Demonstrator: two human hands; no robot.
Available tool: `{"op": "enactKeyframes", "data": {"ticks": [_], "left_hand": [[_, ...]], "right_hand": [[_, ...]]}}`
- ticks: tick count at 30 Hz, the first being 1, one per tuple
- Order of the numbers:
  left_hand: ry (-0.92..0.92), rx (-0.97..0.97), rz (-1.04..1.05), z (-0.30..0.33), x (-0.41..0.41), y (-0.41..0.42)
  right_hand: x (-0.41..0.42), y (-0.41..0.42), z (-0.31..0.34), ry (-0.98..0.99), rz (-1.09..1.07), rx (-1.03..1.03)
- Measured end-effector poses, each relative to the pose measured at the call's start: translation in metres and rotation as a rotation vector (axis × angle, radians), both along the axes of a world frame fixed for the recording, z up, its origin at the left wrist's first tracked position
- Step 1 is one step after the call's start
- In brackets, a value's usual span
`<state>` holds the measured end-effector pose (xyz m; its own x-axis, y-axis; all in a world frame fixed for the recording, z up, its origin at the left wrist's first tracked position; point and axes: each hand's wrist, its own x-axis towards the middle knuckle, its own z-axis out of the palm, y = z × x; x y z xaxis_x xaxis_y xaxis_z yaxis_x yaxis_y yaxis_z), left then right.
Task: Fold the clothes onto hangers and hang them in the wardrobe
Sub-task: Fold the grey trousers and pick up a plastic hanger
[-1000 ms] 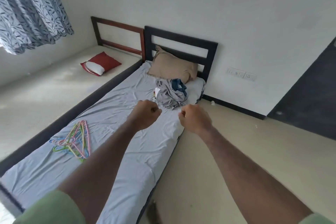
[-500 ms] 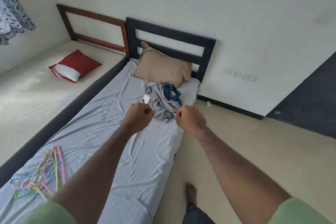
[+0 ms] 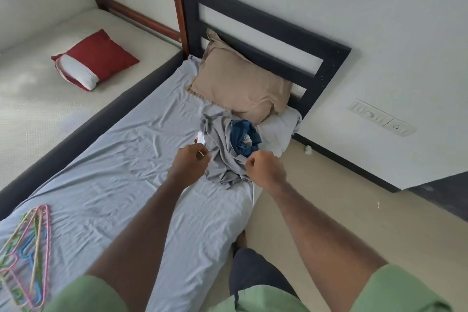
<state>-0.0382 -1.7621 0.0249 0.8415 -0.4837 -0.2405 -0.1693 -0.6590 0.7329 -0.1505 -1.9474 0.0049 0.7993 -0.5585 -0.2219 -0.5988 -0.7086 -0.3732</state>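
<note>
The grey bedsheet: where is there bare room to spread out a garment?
The wide stretch of grey bedsheet between the bundle of pastel plastic hangers and the crumpled pile of grey and blue clothes is bare. It is crowded near the tan pillow, where the pile lies and both hands hover.

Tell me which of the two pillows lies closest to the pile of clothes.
The tan pillow, leaning on the dark headboard directly behind the pile. The red pillow lies apart on the neighbouring cream bed.
</note>
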Motion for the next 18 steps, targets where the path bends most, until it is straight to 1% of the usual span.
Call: {"op": "enactKeyframes", "data": {"ticks": [5, 8, 13, 15, 18], "left_hand": [[0.188, 0.001, 0.141, -0.051, 0.051, -0.078], [0.247, 0.032, 0.162, -0.087, 0.072, -0.111], [0.329, 0.082, 0.206, -0.154, 0.104, -0.143], [0.358, 0.092, 0.224, -0.175, 0.113, -0.151], [0.357, 0.116, 0.226, -0.198, 0.124, -0.161]], "right_hand": [[0.054, -0.066, -0.064, 0.089, -0.030, 0.095], [0.080, -0.092, -0.108, 0.149, -0.035, 0.146], [0.122, -0.126, -0.176, 0.218, -0.040, 0.242], [0.139, -0.139, -0.203, 0.269, 0.013, 0.305], [0.161, -0.156, -0.240, 0.373, 0.194, 0.334]]}}
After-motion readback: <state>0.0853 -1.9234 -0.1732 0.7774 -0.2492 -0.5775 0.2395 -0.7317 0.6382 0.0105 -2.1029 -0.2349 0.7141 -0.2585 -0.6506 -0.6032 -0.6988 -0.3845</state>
